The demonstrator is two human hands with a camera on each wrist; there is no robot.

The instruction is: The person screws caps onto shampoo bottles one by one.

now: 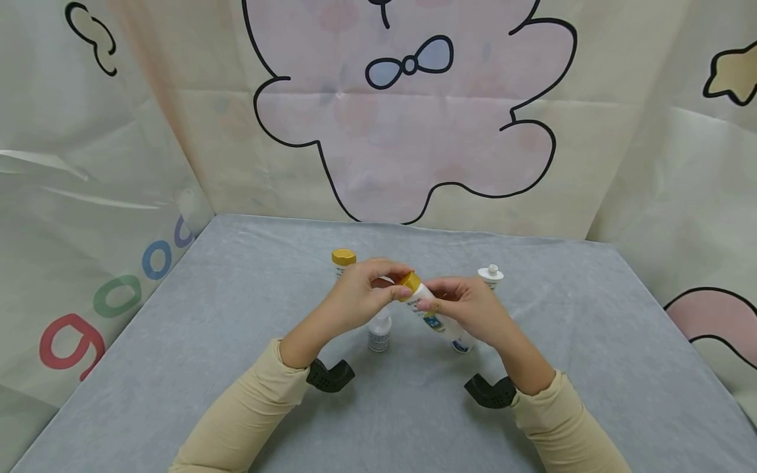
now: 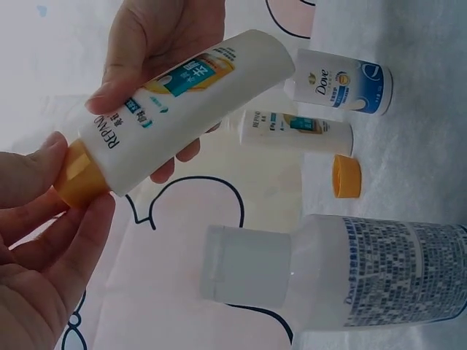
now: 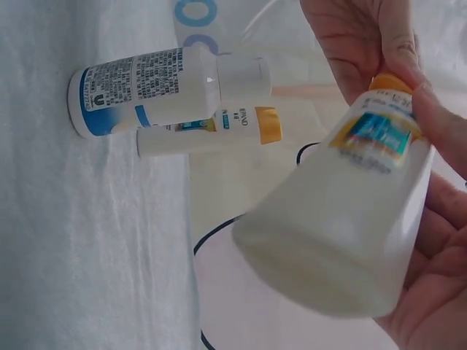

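In the head view, both hands meet over the middle of the table on a white shampoo bottle (image 1: 434,320) with a yellow cap (image 1: 410,284). My left hand (image 1: 362,292) pinches the cap between thumb and fingers. Lower down, my right hand (image 1: 473,307) grips the bottle's body just below the cap. The bottle is tilted in the air, its base toward the lower right. Its printed label (image 2: 191,79) shows in the left wrist view. In the right wrist view the broad base (image 3: 314,270) points toward the camera.
Below the left hand stands a white-capped bottle (image 1: 379,334). A yellow-capped bottle (image 1: 344,257) stands behind that hand. Behind the right hand is an uncapped bottle (image 1: 490,276), with a loose yellow cap (image 2: 346,176) close by. A Dove bottle (image 2: 339,82) stands beneath the right hand.
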